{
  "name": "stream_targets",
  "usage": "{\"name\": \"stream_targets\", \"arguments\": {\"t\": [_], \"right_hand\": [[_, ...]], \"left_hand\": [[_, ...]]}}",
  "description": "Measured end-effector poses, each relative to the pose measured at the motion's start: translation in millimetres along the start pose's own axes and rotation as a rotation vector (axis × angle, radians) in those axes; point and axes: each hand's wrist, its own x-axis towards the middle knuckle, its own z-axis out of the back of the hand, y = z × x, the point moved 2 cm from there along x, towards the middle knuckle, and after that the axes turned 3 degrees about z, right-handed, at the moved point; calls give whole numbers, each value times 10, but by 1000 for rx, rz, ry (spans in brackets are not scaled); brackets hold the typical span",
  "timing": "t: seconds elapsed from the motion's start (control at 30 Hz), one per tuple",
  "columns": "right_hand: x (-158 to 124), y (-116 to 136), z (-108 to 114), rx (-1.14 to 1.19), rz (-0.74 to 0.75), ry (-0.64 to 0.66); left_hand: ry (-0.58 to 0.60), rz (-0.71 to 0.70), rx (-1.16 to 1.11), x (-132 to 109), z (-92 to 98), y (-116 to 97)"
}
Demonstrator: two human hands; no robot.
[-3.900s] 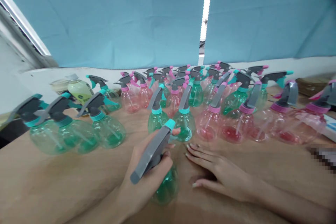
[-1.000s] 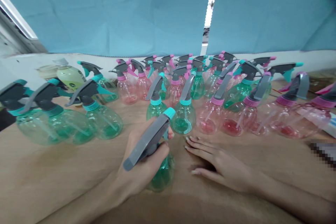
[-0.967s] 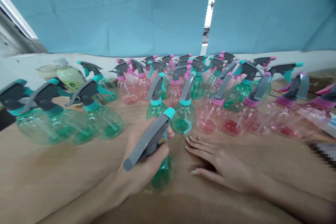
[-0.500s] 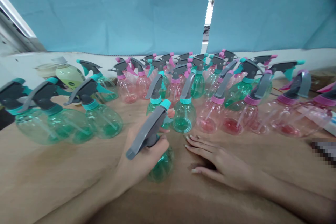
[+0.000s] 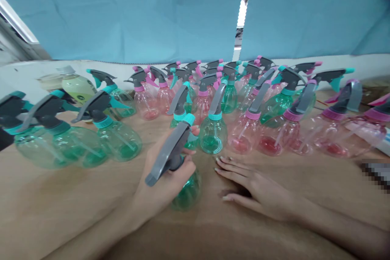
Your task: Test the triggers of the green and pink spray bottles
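Note:
My left hand (image 5: 166, 180) is wrapped round the neck of a green spray bottle (image 5: 186, 189) with a grey trigger head and a teal nozzle; its base rests on the wooden table (image 5: 76, 207). One finger reaches up by the teal nozzle. My right hand (image 5: 254, 189) lies flat on the table just right of that bottle, fingers stretched out and holding nothing. Directly behind the held bottle stand two more green bottles (image 5: 213, 132).
Several green spray bottles (image 5: 115, 140) stand at the left and several pink ones (image 5: 274, 136) at the right and back. A yellowish bottle (image 5: 77, 87) sits far left. Blue curtains (image 5: 137, 12) hang behind. A blurred patch (image 5: 376, 172) lies at the right edge.
My left hand has shifted the held green bottle slightly forward, away from me, and the view has dipped a little. My right hand stays flat in the same spot.

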Motion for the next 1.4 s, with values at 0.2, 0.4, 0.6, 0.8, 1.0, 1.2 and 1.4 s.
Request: {"name": "stream_targets", "arguments": {"t": [0.2,0.4,0.6,0.8,1.0,1.2,1.4], "right_hand": [[4,14,13,2,-9,5],[7,7,12,3,-9,15],[1,0,2,17,0,-11],[-5,3,-1,13,-3,-21],[1,14,4,-15,-20,-1],[-4,15,-10,-22,-29,-13],[-11,11,-19,-19,-40,-11]], "left_hand": [[24,-10,-1,5,25,3],[60,-29,21,17,41,8],[52,21,-4,21,44,1],[10,11,30,106,104,67],[-25,-2,50,132,136,93],[-69,-6,17,131,119,100],[-57,0,-67,126,105,187]]}}
